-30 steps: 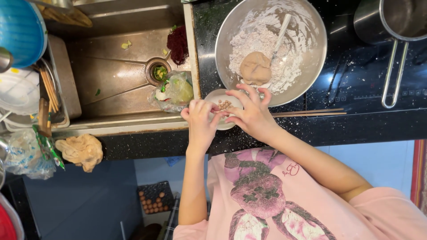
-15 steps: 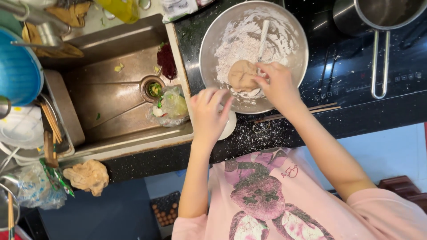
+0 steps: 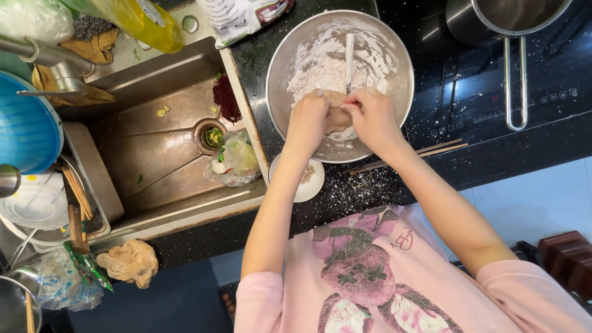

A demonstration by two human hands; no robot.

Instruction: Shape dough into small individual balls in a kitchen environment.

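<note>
A lump of pale dough (image 3: 337,118) sits in a large metal bowl (image 3: 279,68) dusted with flour on the black counter. My left hand (image 3: 308,120) and my right hand (image 3: 372,120) both grip the dough, one on each side, inside the bowl. A white utensil (image 3: 349,52) leans in the flour behind the hands. A small white plate (image 3: 312,185) with a bit of filling lies just in front of the bowl, partly under my left forearm.
A steel sink (image 3: 154,142) with a plastic bag (image 3: 237,161) of scraps lies to the left. Chopsticks (image 3: 425,152) lie by the bowl. A pot with a long handle (image 3: 515,80) stands on the cooktop at right. A blue bowl (image 3: 24,123) and dishes fill the far left.
Both hands have left the small plate and moved up into the metal bowl, where they took hold of the dough. The view has also shifted closer.
</note>
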